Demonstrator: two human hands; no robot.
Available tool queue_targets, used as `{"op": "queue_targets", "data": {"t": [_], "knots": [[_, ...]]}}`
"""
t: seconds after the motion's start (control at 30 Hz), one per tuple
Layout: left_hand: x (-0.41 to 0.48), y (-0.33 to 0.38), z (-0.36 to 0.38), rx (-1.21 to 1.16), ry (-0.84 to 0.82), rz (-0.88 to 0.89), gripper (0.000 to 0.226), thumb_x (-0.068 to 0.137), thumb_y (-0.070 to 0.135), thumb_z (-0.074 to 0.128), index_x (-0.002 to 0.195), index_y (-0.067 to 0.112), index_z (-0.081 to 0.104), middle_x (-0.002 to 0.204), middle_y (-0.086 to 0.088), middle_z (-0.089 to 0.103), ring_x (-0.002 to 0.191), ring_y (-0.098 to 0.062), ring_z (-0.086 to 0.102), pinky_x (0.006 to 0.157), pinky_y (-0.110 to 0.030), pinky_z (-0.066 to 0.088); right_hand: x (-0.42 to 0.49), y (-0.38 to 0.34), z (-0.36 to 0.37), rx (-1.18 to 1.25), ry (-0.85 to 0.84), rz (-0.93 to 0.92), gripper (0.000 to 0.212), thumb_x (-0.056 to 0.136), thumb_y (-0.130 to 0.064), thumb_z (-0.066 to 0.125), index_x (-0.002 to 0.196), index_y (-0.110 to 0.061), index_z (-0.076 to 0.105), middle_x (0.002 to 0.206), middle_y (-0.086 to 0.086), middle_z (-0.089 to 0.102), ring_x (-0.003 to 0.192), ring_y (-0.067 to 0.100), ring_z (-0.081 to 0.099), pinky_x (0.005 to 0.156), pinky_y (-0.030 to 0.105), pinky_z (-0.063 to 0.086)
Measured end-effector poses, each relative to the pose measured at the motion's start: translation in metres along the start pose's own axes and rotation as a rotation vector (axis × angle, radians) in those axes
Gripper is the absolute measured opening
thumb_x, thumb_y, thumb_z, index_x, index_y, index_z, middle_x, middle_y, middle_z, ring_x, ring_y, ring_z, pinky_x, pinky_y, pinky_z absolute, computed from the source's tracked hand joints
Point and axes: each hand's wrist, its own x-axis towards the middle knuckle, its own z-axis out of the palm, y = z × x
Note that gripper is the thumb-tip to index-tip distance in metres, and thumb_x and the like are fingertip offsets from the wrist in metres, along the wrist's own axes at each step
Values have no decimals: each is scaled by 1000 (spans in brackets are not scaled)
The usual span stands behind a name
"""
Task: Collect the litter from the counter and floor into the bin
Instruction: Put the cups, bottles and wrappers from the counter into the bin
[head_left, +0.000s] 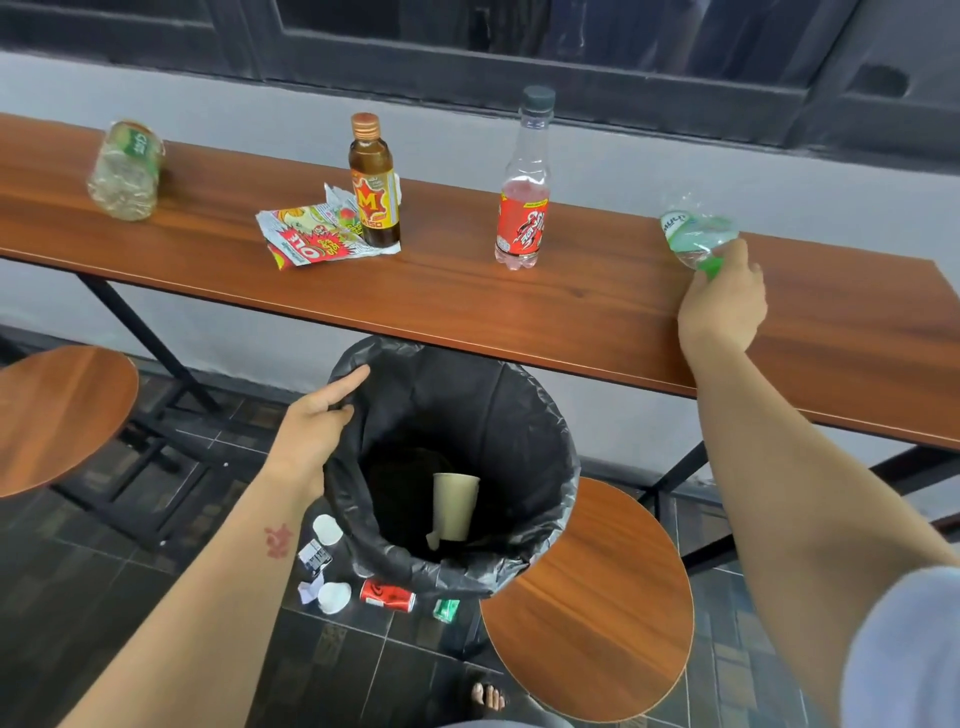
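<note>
My left hand (311, 426) grips the rim of the black-lined bin (524, 415), held below the wooden counter (467, 291); a paper cup (454, 506) lies inside. My right hand (724, 306) is closed on the green cap end of a crushed clear bottle (696, 236) lying on the counter's right part. Also on the counter: a red-labelled plastic bottle (522, 208), a brown glass bottle (373, 182), a crumpled wrapper (311, 234) and a clear bottle on its side (127, 169). On the floor lie a red can (387, 595), white cups (332, 597) and small scraps.
A round wooden stool (597, 613) stands under the bin at the right, another stool (57, 415) at the left. Black metal counter legs (145, 338) run down to the dark tiled floor. A grey wall and dark window frame back the counter. My foot (488, 696) shows below.
</note>
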Motion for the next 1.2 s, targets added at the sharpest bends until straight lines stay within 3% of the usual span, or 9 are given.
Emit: {"op": "queue_targets", "data": {"t": [0.2, 0.4, 0.63, 0.83, 0.97, 1.07, 1.13, 1.2], "knots": [[-13, 1, -8, -20, 0, -9, 51, 99, 0, 43, 118, 41, 68, 144, 7, 49, 133, -18, 43, 107, -33, 36, -34, 0, -17, 90, 70, 9, 28, 97, -11, 44, 124, -10, 50, 119, 13, 56, 103, 34, 57, 76, 31, 33], [-39, 7, -12, -48, -21, -4, 49, 100, -3, 41, 128, 30, 63, 144, 5, 46, 134, -19, 40, 88, -18, 37, -98, 6, -37, 233, 146, 10, 18, 97, -15, 47, 114, -10, 51, 116, 7, 56, 89, 20, 54, 73, 30, 39], [-55, -1, -21, -13, -31, 10, 49, 100, -1, 41, 128, 34, 63, 148, 4, 43, 135, -21, 39, 101, -27, 37, -176, 21, -59, 492, 279, -30, 28, 98, -19, 50, 125, -20, 55, 124, 1, 53, 97, 12, 60, 83, 25, 51], [-65, -10, -30, -59, -28, 8, 52, 100, -3, 38, 129, 33, 62, 128, 11, 48, 107, -8, 46, 77, -13, 37, -222, 15, -81, 640, 394, -116, 31, 100, -24, 44, 127, -16, 54, 122, 2, 55, 100, 23, 61, 82, 38, 53], [-69, -14, -38, -99, -25, -4, 51, 99, -5, 39, 127, 31, 63, 125, 11, 48, 106, -7, 48, 76, -10, 39, -251, 0, -78, 658, 330, -169, 32, 102, -26, 37, 129, -15, 51, 122, 5, 56, 98, 29, 61, 80, 38, 53], [-71, -15, -46, -126, -34, -10, 50, 99, -4, 40, 124, 31, 66, 127, 11, 49, 111, -9, 47, 88, -16, 41, -273, -10, -72, 716, 277, -195, 31, 104, -24, 34, 128, -13, 50, 121, 13, 55, 96, 32, 60, 82, 40, 53], [-71, -17, -52, -135, -36, -11, 51, 99, -5, 40, 123, 31, 66, 129, 11, 49, 115, -10, 47, 95, -20, 39, -287, -16, -67, 707, 201, -226, 31, 104, -20, 33, 128, -11, 50, 118, 12, 54, 93, 29, 59, 82, 34, 52], [-72, -17, -58, -135, -39, -6, 52, 99, -5, 40, 124, 31, 66, 127, 12, 48, 114, -8, 46, 92, -17, 38, -301, -18, -57, 618, 62, -286, 31, 104, -19, 34, 128, -10, 50, 115, 8, 54, 91, 24, 59, 84, 30, 50]]}}
